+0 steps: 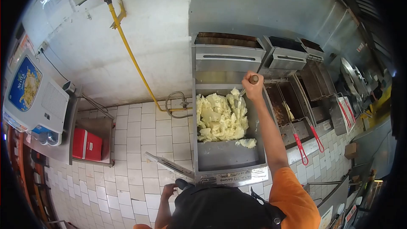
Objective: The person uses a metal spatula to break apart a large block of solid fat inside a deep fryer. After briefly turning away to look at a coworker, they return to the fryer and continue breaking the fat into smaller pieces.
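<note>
My right hand is closed around the brown wooden handle of a metal scraper-like tool. Its blade meets pale yellow chunks of solid fat, heaped in a rectangular steel fryer vat. A smaller lump lies apart, near the front of the heap. Low at the left, by the fryer's front corner, hangs my left hand. Its fingers appear loosely apart, and I see nothing in them. A dark rounded thing beside it is partly hidden.
Right of the vat, fryer baskets with red handles sit over more fryer wells. A metal panel sticks out on the left. A yellow gas pipe runs down the wall. Farther left stand a drink dispenser and a red cooler box.
</note>
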### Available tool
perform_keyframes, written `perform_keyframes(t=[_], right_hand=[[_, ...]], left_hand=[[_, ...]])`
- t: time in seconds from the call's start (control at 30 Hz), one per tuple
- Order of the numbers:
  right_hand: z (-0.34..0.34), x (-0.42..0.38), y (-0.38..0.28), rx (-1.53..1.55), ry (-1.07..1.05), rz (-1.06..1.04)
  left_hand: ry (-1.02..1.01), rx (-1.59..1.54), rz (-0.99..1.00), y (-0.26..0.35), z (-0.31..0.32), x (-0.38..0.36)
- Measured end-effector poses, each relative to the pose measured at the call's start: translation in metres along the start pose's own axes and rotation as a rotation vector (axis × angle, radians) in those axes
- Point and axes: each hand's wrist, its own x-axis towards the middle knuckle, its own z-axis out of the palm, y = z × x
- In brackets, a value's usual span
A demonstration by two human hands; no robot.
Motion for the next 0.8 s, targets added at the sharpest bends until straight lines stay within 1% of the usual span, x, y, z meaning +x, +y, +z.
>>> perform_keyframes(t=[0.07, 0.1, 0.13, 0.2, 0.23, 0.27, 0.33, 0.37, 0.4, 0.47, 0.5, 0.53, 0.6, 0.63, 0.67, 0.73, 0.8], right_hand=[[0.008, -0.002, 0.017, -0.008, -0.005, 0.011], [0.012, -0.005, 0.025, -0.011, -0.022, 0.027], [0.015, -0.009, 0.035, -0.014, -0.039, 0.042], [0.015, -0.02, 0.064, -0.017, -0.064, 0.05], [0.017, -0.026, 0.07, -0.03, -0.099, 0.069], [0.017, -0.03, 0.076, -0.042, -0.134, 0.088], [0.021, -0.033, 0.087, -0.05, -0.174, 0.113], [0.025, -0.037, 0.091, -0.076, -0.198, 0.098], [0.029, -0.044, 0.092, -0.1, -0.216, 0.082], [0.038, -0.062, 0.105, -0.091, -0.199, 0.056], [0.043, -0.073, 0.108, -0.096, -0.209, 0.058], [0.047, -0.082, 0.111, -0.104, -0.225, 0.057], [0.055, -0.108, 0.115, -0.096, -0.275, 0.083], [0.059, -0.119, 0.115, -0.088, -0.315, 0.107], [0.061, -0.135, 0.113, -0.104, -0.306, 0.089], [0.057, -0.163, 0.1, -0.153, -0.303, 0.037], [0.048, -0.17, 0.075, -0.188, -0.315, 0.001]], left_hand=[[-0.023, 0.031, 0.16, 0.015, 0.0, -0.001], [-0.007, 0.001, 0.08, 0.022, 0.0, -0.004], [-0.005, 0.003, 0.074, 0.023, -0.002, -0.009], [-0.016, 0.215, 0.211, 0.013, -0.004, -0.015], [-0.016, 0.18, 0.075, 0.008, -0.004, -0.018], [-0.017, 0.181, 0.067, 0.005, -0.005, -0.019], [-0.031, 0.032, -0.135, -0.016, -0.007, -0.03], [-0.077, 0.078, -0.051, -0.03, -0.009, -0.037], [-0.079, 0.088, -0.068, -0.044, -0.011, -0.044], [-0.01, -0.015, -0.374, -0.044, -0.006, -0.046], [-0.034, -0.067, -0.329, -0.053, -0.007, -0.049], [-0.033, -0.079, -0.318, -0.049, -0.004, -0.046], [0.014, -0.179, -0.265, -0.049, -0.001, -0.058], [-0.055, -0.242, -0.176, -0.068, -0.004, -0.047], [-0.058, -0.251, -0.169, -0.07, 0.0, -0.048], [-0.051, -0.233, -0.058, -0.067, 0.006, -0.043], [-0.064, 0.143, 0.223, -0.071, 0.01, -0.033]])
